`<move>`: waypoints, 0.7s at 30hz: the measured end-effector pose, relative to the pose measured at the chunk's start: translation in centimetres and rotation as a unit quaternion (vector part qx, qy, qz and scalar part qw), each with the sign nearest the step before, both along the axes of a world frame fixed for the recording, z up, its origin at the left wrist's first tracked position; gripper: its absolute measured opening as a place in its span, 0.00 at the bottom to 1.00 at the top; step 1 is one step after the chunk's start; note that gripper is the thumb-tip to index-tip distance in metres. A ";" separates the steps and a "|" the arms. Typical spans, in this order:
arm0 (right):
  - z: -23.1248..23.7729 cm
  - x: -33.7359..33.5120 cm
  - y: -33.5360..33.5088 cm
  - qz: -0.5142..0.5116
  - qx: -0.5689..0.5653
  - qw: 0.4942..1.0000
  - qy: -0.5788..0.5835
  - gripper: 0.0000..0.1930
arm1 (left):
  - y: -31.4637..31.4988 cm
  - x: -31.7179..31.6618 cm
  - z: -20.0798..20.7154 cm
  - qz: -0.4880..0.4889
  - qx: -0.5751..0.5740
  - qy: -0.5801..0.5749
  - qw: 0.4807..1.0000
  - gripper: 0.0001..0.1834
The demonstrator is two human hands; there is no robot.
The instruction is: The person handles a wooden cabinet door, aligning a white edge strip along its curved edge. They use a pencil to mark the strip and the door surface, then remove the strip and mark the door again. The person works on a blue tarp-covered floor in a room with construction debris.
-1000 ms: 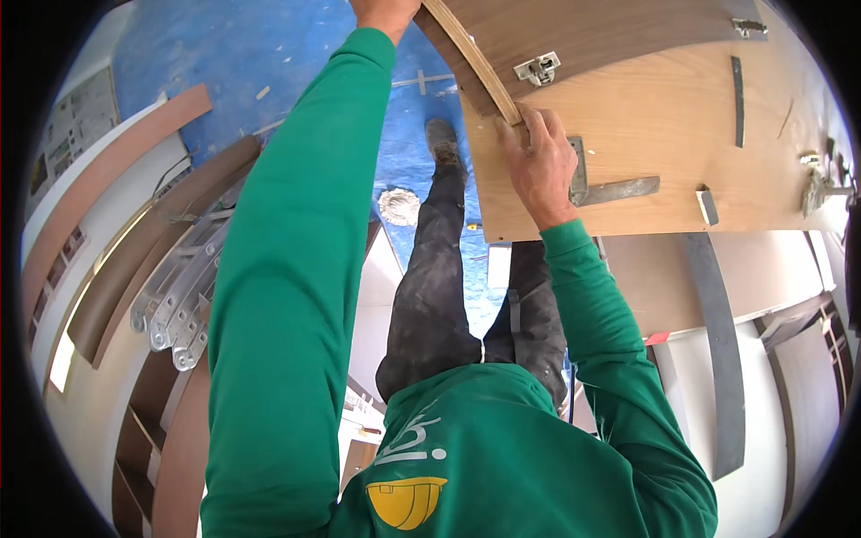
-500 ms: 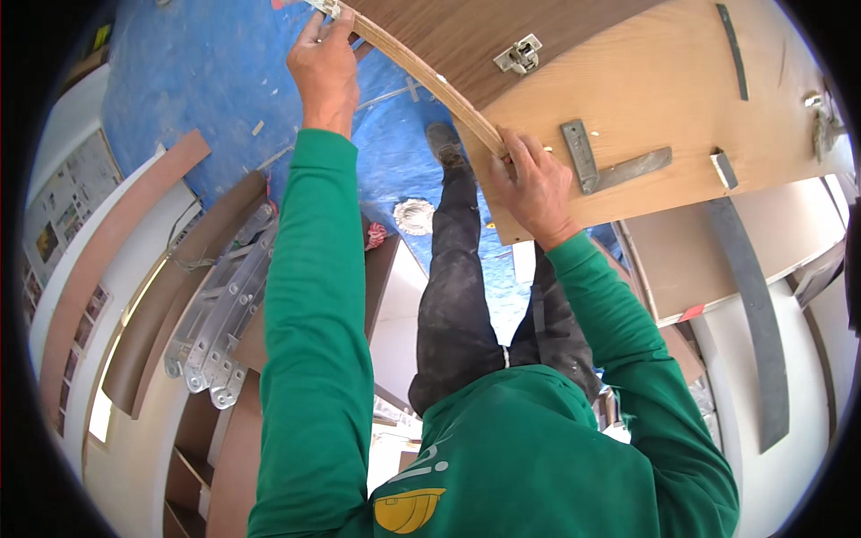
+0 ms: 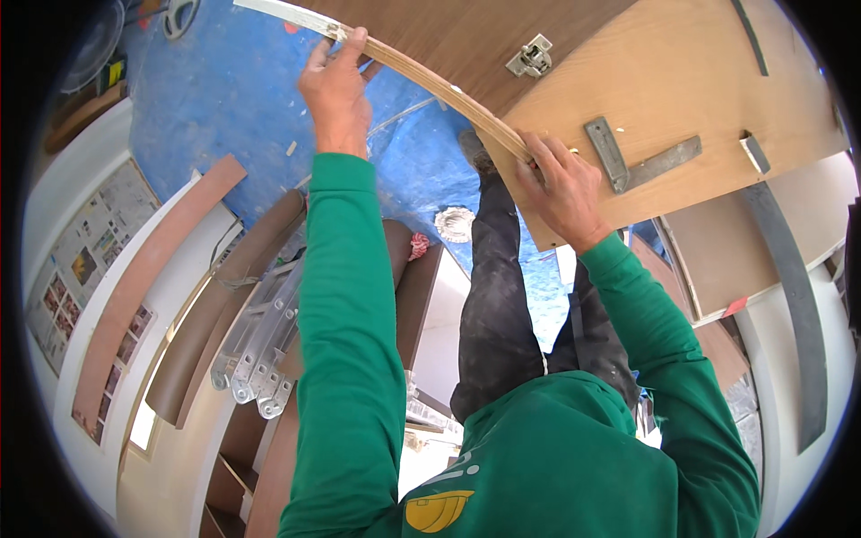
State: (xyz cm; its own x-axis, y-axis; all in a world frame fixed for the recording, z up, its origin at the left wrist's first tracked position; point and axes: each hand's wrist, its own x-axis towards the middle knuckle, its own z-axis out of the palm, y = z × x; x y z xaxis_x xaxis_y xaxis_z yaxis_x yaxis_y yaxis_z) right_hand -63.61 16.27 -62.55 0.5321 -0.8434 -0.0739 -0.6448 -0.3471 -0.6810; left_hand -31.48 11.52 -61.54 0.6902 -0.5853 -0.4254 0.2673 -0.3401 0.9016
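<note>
one brown board (image 3: pixel 430 40), part over the wood-toned tabletop (image 3: pixel 726 67), part out over the blue floor (image 3: pixel 238 99): my left grip (image 3: pixel 336 90) closed on its layered edge, my right grip (image 3: pixel 563 188) pinching the edge's near end, its face stretching away beyond both. beside my right grip, apart from the board: one l-shaped grey piece (image 3: pixel 619 166), flat.

Brown wood-grain panel (image 3: pixel 439 36), shiny metal hinge (image 3: pixel 531 57), cloth sleeve (image 3: pixel 350 314)

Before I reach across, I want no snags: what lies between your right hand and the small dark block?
A grey L-shaped piece lies there, in the head view.
</note>
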 end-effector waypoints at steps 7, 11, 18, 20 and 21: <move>3.1 -1.8 -0.8 -0.009 0.330 0.939 -0.092 0.11 | 1.1 0.0 2.1 0.037 -0.029 0.067 0.997 0.18; 4.2 -2.3 -1.2 -0.046 0.562 0.819 -0.108 0.20 | 2.9 0.0 2.8 0.025 -0.105 0.180 0.978 0.14; 3.9 -2.2 0.0 -0.072 0.544 0.822 -0.151 0.19 | 3.5 -1.2 3.3 0.047 -0.055 0.116 0.991 0.17; 4.1 -2.1 0.3 -0.079 0.529 0.829 -0.163 0.18 | 3.6 -1.3 3.2 0.048 -0.044 0.107 0.992 0.18; 3.8 -2.2 0.6 -0.074 0.499 0.847 -0.166 0.17 | 3.6 -1.3 3.1 0.047 -0.039 0.101 0.993 0.18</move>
